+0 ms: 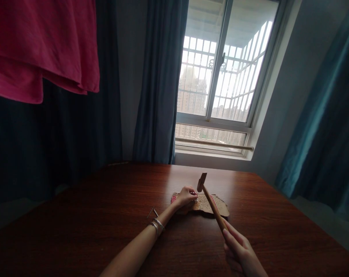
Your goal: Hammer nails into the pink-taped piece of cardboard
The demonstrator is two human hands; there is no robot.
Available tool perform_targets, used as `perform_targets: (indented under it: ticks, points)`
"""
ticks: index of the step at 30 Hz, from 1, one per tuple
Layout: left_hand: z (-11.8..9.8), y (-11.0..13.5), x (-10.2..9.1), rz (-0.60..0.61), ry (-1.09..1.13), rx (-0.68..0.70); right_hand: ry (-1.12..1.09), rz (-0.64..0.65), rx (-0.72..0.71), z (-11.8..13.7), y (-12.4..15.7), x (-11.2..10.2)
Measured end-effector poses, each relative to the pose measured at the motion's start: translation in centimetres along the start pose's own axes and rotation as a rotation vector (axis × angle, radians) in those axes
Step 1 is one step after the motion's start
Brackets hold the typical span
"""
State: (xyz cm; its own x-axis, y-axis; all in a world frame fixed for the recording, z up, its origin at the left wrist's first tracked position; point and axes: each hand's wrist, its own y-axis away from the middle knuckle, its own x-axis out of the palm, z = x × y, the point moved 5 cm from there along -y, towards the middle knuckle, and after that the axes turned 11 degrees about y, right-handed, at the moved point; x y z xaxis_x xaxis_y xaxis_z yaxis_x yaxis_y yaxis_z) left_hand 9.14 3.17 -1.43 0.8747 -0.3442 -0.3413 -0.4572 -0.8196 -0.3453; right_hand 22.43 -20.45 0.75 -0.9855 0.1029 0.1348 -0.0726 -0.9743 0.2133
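Observation:
A flat piece of tan leather (pixel 216 206) with rows of punched holes lies on a pink pad (pixel 173 198) in the middle of the wooden table (pixel 90 223). My left hand (pixel 186 196) rests on the leather with fingers pinched together on a small metal punch, which is barely visible. My right hand (pixel 241 252) is wrapped round the handle of a wooden mallet (pixel 210 200). The mallet's head is raised just above my left fingertips.
A small metal tool (pixel 152 212) lies on the table left of my left wrist. Behind the table are a barred window (pixel 220 77), dark blue curtains (pixel 159 84) and a red cloth (pixel 41 42) hanging at the upper left.

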Motion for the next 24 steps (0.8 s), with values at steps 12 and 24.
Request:
perform_targets:
  ticks: [12,24]
  points:
    - [-0.1,0.1,0.0,-0.013,-0.010,-0.015,0.001,-0.004,0.018,0.3,0.3,0.2]
    - [0.5,-0.1,0.1,-0.010,0.132,-0.043,0.203,-0.351,-0.136,0.7,-0.9,-4.7]
